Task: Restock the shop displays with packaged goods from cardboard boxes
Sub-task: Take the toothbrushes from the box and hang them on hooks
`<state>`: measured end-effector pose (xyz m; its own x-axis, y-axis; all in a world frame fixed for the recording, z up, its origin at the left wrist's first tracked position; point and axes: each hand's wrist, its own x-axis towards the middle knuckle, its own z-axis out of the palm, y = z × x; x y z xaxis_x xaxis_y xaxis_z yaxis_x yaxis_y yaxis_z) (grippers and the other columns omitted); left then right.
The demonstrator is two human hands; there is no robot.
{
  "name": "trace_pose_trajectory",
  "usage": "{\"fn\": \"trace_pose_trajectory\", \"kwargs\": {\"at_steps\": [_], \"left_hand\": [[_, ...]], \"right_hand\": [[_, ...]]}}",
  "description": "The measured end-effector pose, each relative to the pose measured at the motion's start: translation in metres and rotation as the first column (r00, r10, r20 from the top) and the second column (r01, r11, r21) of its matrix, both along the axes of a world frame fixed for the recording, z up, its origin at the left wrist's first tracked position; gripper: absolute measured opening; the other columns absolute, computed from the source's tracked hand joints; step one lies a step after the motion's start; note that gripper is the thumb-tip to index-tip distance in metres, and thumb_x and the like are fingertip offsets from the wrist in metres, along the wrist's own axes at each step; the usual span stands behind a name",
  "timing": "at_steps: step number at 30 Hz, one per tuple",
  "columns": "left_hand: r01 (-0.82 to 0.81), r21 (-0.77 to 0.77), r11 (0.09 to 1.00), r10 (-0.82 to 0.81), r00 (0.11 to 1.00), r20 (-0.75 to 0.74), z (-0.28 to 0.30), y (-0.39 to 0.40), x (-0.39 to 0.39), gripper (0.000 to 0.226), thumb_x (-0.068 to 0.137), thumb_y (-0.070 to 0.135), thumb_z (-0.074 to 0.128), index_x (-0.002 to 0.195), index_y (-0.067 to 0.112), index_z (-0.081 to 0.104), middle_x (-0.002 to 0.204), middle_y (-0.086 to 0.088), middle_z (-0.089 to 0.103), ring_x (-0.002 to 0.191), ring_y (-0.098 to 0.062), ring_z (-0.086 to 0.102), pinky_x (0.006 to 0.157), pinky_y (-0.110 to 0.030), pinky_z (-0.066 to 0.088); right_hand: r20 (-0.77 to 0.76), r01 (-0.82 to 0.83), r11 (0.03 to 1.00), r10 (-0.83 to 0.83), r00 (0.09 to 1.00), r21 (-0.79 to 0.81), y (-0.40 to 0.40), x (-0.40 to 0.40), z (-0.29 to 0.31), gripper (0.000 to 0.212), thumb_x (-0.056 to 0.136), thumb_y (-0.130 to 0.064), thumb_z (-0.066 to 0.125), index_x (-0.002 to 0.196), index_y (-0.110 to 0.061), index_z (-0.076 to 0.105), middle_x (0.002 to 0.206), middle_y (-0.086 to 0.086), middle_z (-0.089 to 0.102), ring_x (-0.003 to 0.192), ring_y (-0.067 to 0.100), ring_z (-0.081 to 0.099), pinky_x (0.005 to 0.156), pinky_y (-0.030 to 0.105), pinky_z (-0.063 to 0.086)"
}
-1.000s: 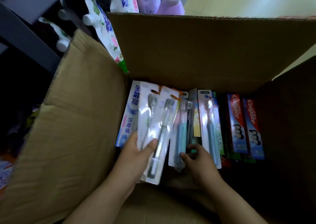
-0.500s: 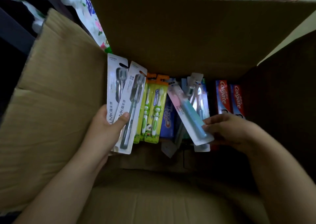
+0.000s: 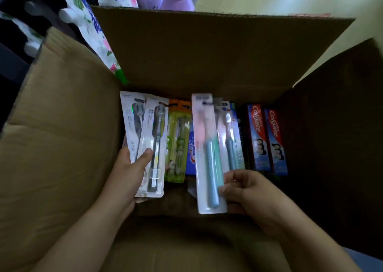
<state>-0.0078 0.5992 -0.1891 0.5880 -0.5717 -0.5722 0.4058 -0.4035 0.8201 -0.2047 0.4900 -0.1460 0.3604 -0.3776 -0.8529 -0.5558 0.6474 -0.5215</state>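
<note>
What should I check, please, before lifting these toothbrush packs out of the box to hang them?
1. Left hand grips the two grey toothbrush packs, thumb on front: ok.
2. Right hand pinches the pink-and-teal toothbrush pack near its lower end: ok.
3. Held packs clear of the green packs beside them: cannot tell.
4. Cardboard box flaps open, way up free: ok.
5. Colgate cartons standing upright, untouched: ok.
6. Hang holes intact: cannot tell, blurred.

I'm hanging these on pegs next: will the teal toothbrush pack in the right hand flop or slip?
The teal toothbrush pack looks flat, card-backed and straight, so probably fairly stiff and light. Its glossy blister may be slippery; the right hand pinches only its lower edge.
</note>
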Motion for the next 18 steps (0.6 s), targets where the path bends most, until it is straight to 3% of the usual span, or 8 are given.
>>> {"fn": "trace_pose_trajectory", "kwargs": {"at_steps": [3, 8, 11, 13, 18], "left_hand": [[0.009, -0.031, 0.999, -0.009, 1.000, -0.004, -0.002, 0.000, -0.003, 0.040, 0.098, 0.020, 0.050, 0.135, 0.032, 0.046, 0.118, 0.001, 0.068, 0.102, -0.026, 0.068, 0.089, -0.050, 0.052], [-0.020, -0.056, 0.998, 0.015, 0.996, -0.084, -0.001, 0.001, -0.007, 0.037, 0.093, 0.019, 0.056, 0.128, 0.028, 0.054, 0.111, -0.003, 0.071, 0.097, -0.026, 0.070, 0.077, -0.042, 0.056], [-0.009, -0.068, 0.998, 0.005, 0.998, -0.055, 0.001, 0.002, -0.005, 0.047, 0.086, 0.012, 0.063, 0.130, 0.026, 0.053, 0.110, 0.001, 0.072, 0.099, -0.023, 0.069, 0.080, -0.043, 0.055], [-0.017, -0.056, 0.998, 0.017, 1.000, -0.016, 0.000, 0.003, -0.004, 0.052, 0.083, 0.008, 0.066, 0.130, 0.024, 0.053, 0.112, 0.000, 0.071, 0.100, -0.022, 0.069, 0.086, -0.046, 0.054], [-0.068, -0.044, 0.997, 0.069, 0.997, 0.022, -0.003, 0.004, -0.007, 0.041, 0.089, 0.012, 0.062, 0.127, 0.024, 0.056, 0.111, 0.002, 0.071, 0.098, -0.019, 0.069, 0.085, -0.041, 0.054]], "right_hand": [[0.072, 0.046, 0.998, -0.043, 0.997, -0.041, 0.015, 0.011, -0.002, 0.008, 0.088, -0.002, 0.063, 0.086, -0.009, 0.060, 0.069, 0.002, 0.069, 0.073, 0.016, 0.072, 0.061, 0.027, 0.057], [0.085, 0.013, 0.999, -0.009, 0.996, -0.048, 0.025, 0.022, -0.014, 0.010, 0.090, -0.012, 0.063, 0.100, -0.012, 0.063, 0.089, 0.004, 0.074, 0.080, 0.013, 0.072, 0.068, 0.025, 0.058], [0.052, 0.065, 0.998, -0.064, 0.997, -0.014, 0.028, 0.020, -0.025, 0.010, 0.092, -0.008, 0.060, 0.101, -0.007, 0.062, 0.094, 0.010, 0.073, 0.078, 0.015, 0.071, 0.063, 0.025, 0.058], [0.002, 0.051, 0.996, -0.051, 0.999, -0.072, 0.029, 0.014, -0.034, 0.006, 0.092, -0.009, 0.060, 0.097, -0.012, 0.063, 0.093, 0.010, 0.072, 0.083, 0.017, 0.071, 0.067, 0.027, 0.058], [-0.011, 0.014, 0.983, -0.016, 1.000, -0.183, 0.029, 0.013, -0.041, 0.008, 0.093, -0.012, 0.060, 0.095, -0.020, 0.063, 0.089, 0.000, 0.071, 0.085, 0.012, 0.068, 0.069, 0.025, 0.057]]}}
